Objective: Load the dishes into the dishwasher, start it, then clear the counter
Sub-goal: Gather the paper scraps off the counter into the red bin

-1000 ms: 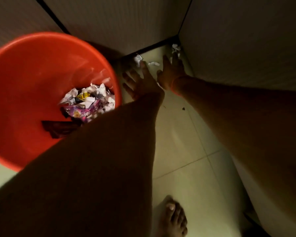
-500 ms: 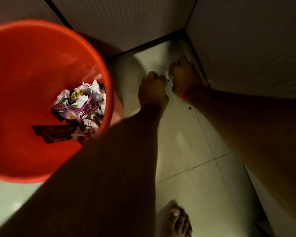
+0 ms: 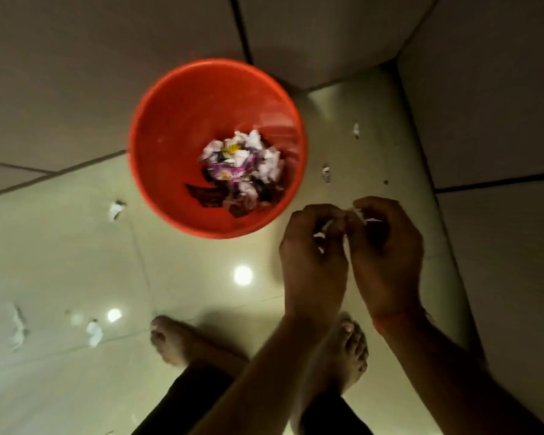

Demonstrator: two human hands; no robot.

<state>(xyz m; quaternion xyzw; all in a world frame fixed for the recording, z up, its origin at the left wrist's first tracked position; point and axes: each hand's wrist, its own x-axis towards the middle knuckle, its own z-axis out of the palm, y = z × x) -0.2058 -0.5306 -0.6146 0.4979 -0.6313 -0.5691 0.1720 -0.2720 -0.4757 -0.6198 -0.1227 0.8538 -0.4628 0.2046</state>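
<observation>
Both hands have lifted from the floor corner and now meet beside the round orange plastic bucket (image 3: pixel 176 127). Left hand (image 3: pixel 311 265) and right hand (image 3: pixel 387 255) each pinch small white paper scraps (image 3: pixel 360 215). Crumpled wrappers (image 3: pixel 242 164) fill the bucket; other white paper bits (image 3: pixel 115 210) dot the glossy tile floor (image 3: pixel 60 252).

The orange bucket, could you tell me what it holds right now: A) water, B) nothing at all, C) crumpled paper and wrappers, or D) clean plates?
C: the orange bucket holds a heap of crumpled white paper and purple wrappers at its bottom.
</observation>
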